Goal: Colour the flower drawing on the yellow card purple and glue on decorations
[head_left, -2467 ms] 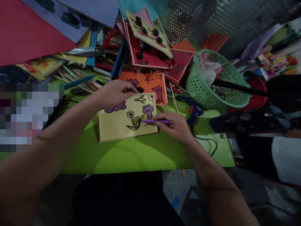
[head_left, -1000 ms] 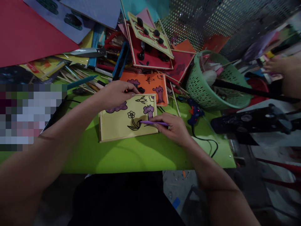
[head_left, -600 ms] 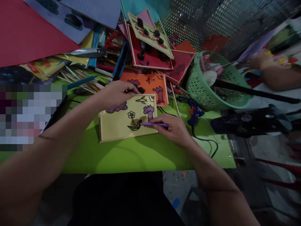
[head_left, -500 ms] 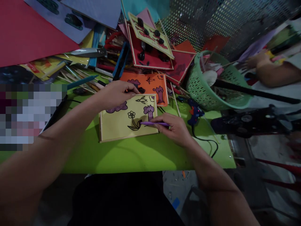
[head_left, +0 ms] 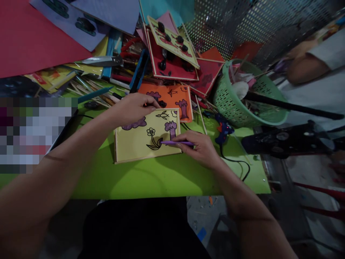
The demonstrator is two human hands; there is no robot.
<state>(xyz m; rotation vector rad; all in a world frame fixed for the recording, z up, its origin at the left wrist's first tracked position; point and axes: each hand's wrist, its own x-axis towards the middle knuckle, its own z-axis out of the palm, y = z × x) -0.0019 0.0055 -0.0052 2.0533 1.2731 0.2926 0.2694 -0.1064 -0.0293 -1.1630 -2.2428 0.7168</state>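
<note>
A yellow framed picture point(head_left: 132, 145) lies on the green table, with a black-outlined flower, a bird, a purple cloud and a purple tree on it. My left hand point(head_left: 137, 108) holds its top edge, fingers bent over the frame and partly out of sight. In my right hand point(head_left: 198, 145) a purple marker point(head_left: 172, 143) is pinched between thumb and fingers. Its tip touches or hovers just over the right leaf of the flower; I cannot tell which. Right behind lies an orange picture point(head_left: 172, 94) with similar drawings, partly covered by the yellow one.
Behind are stacked framed pictures point(head_left: 175, 73), a knife point(head_left: 104, 60), a teal pen point(head_left: 95, 94) and thin sticks. To the right stand a green basket point(head_left: 226, 93) and a glue gun point(head_left: 224, 128) with its cord. Another person's arm point(head_left: 307, 68) shows at far right.
The purple marker's tip shifts slightly around the flower's right leaf. My left hand stays on the frame. At far right, another person's arm came into view and moved.
</note>
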